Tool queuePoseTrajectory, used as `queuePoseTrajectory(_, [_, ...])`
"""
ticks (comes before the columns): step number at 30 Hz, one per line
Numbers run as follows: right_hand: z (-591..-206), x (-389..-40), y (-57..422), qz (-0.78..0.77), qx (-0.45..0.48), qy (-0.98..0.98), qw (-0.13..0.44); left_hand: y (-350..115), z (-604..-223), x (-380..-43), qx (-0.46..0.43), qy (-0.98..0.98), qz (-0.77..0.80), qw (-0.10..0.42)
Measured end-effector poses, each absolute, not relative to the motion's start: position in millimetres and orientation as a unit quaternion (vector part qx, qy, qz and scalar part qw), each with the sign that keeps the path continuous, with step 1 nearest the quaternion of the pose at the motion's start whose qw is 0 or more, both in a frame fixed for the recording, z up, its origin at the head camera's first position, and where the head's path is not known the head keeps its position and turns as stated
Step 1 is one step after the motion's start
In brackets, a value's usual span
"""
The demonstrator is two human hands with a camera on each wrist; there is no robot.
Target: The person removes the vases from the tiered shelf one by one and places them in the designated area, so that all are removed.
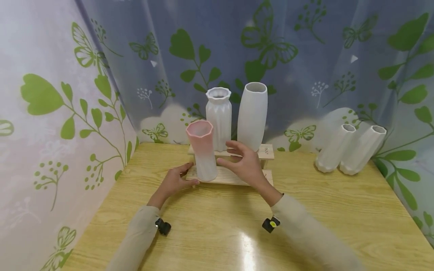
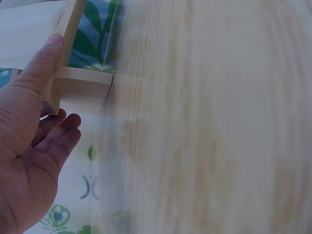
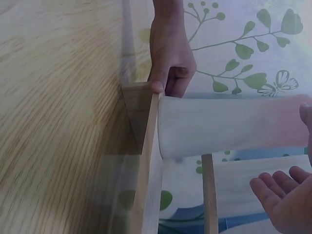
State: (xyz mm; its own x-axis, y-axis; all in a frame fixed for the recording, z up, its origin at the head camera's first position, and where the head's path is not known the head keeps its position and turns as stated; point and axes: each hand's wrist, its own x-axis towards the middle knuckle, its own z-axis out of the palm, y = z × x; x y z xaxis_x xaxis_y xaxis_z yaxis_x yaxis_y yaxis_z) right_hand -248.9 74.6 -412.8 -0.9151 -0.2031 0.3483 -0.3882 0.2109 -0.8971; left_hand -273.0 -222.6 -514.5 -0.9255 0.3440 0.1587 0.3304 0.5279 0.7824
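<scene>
A two-tier wooden stand (image 1: 242, 178) is near the back of the table. My left hand (image 1: 174, 182) grips the left end of its lower board; in the left wrist view the thumb (image 2: 48, 56) lies along the board, with fingers on the other side. A pink-to-white vase (image 1: 202, 150) stands upright at the left of that lower tier. To its right is my right hand (image 1: 246, 165), fingers spread and holding nothing. On the upper tier stand a white fluted vase (image 1: 218, 120) with a scalloped rim and a taller smooth white vase (image 1: 252, 116).
Two slim white vases, one left (image 1: 333, 150) and one right (image 1: 362, 152), stand at the table's back right. The wood-grain table (image 1: 210, 233) meets a leaf-and-butterfly patterned curtain (image 1: 210, 49) at the back and left. A dark camera (image 1: 271, 224) sits on my right wrist.
</scene>
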Motion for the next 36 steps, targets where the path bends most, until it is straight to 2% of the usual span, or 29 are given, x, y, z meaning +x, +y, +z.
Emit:
queuePoseTrajectory(17, [-414.8, -264.4, 27.6, 0.610, 0.183, -0.767, 0.075, -221.4, -514.4, -273.7, 0.189, 0.874, 0.448, 0.009])
queuePoseTrajectory(36, [-422.4, -271.0, 10.1, 0.603, 0.177, -0.774, 0.080, -222.5, -513.5, -273.7, 0.181, 0.871, 0.457, 0.017])
